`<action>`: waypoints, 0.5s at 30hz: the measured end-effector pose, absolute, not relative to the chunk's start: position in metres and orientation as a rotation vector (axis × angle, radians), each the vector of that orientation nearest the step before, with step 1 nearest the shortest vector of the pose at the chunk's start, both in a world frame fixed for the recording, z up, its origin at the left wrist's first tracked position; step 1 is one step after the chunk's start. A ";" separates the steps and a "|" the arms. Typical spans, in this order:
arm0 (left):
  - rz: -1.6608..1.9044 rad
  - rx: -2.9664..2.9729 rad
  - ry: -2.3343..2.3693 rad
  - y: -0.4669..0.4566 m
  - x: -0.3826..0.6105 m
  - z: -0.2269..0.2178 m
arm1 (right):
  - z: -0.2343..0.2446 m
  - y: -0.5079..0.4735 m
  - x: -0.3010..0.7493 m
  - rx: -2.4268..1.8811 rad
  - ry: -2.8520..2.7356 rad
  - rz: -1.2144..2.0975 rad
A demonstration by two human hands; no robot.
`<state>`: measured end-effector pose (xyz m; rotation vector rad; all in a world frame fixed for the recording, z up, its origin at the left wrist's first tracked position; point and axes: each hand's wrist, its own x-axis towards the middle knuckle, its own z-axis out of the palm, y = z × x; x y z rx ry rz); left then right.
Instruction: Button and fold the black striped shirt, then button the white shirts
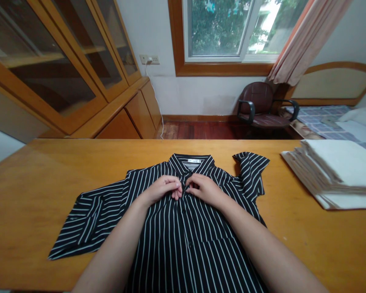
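Forearms (122,240) converge, left hand (166,188) and right hand (203,189) curled over a shirt (167,248).

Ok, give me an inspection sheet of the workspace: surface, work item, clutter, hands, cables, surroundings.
Surface: yellow-brown wooden tabletop, under the work.
Work item: black-and-white striped button-up shirt, front up, collar toward the far edge; left-side sleeve spread out, right-side sleeve bent.
Clutter: stack of off-white folded sheets at right, material unclear.
Hands: left hand and right hand at the shirt front below the collar, fingers curled; grip details unclear.
Cables: white cord beyond the table, from wall socket toward the floor.
Surroundings: glass-fronted cabinet left, window ahead, armchair and bed right.
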<state>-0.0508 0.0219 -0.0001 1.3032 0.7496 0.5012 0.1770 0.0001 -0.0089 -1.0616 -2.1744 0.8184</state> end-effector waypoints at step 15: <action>0.539 1.309 0.738 0.022 -0.051 0.000 | -0.013 0.003 0.179 -1.027 -2.081 0.954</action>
